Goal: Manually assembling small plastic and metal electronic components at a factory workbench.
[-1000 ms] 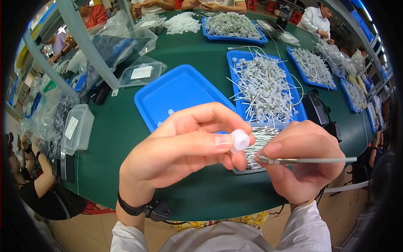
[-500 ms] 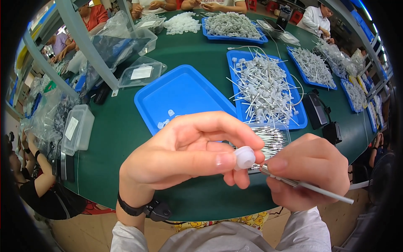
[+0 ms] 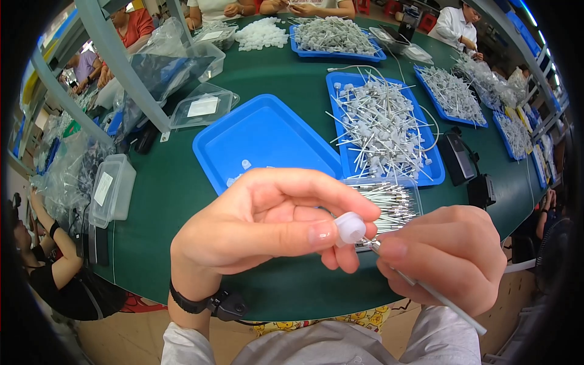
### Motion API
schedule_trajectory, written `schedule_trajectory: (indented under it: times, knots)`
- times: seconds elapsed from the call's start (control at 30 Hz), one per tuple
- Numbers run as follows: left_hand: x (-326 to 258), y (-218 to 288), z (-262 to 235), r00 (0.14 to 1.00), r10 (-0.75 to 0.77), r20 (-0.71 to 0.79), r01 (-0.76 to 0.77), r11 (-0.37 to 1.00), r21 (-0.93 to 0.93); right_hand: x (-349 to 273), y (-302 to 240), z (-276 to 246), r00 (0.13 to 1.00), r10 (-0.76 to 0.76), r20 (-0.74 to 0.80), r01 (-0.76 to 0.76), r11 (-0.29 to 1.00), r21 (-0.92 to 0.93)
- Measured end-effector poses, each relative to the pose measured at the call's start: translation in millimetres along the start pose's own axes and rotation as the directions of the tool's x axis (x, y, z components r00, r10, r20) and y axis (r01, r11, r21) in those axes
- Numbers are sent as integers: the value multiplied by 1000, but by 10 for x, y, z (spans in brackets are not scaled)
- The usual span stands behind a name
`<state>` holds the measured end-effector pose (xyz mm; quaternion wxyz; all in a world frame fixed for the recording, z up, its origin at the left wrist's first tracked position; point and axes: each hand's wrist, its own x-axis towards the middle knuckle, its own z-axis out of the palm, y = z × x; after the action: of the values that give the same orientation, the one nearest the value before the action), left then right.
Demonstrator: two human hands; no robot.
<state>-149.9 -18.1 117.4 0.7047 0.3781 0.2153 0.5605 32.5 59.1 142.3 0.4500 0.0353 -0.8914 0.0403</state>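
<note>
My left hand (image 3: 261, 228) pinches a small white translucent plastic cap (image 3: 351, 228) between thumb and fingers, its round face turned toward the right. In my right hand (image 3: 447, 258) is a thin rod (image 3: 447, 302) with a metal tip, gripped between thumb and fingers and slanting down to the right. The tip sits right at the cap's edge; whether it touches or has entered the cap, I cannot tell. Behind my hands a clear box (image 3: 416, 193) holds many metal-ended rods. A blue tray (image 3: 267, 131) with a few loose white caps lies beyond my left hand.
Another blue tray (image 3: 437, 172) is heaped with capped rods, with a cable alongside. More filled trays (image 3: 337, 56) and a pile of white caps (image 3: 261, 34) lie farther back. A grey shelf post (image 3: 121, 61), clear tubs (image 3: 115, 188) and black devices (image 3: 456, 159) flank the green table. Several people sit around.
My right hand has brought the rod's metal tip left, up to the cap, and the rod now slants more steeply. The cap has shifted slightly left and up in my left hand.
</note>
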Motion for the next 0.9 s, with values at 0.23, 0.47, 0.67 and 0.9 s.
schedule_trajectory:
  times: [0.23, 0.47, 0.67, 0.9]
  knots:
    - [-14, -11, -7, 1000, -8, 15, 8, 1000, -22, 11, 10, 31, 997, -39, -65, 36, 999, -37]
    - [-2, -12, 5, 1000, 8, 27, -8, 1000, -13, 0, -20, 17, 998, 43, -39, -41, 998, 38]
    - [-34, -23, 4, 1000, 19, 11, -19, 1000, 0, 2, 10, -17, 998, 45, 33, -48, 992, 112]
    - [2, -4, 12, 1000, -3, 12, 2, 995, 99, -7, 10, -22, 997, 72, 38, -77, 985, 152]
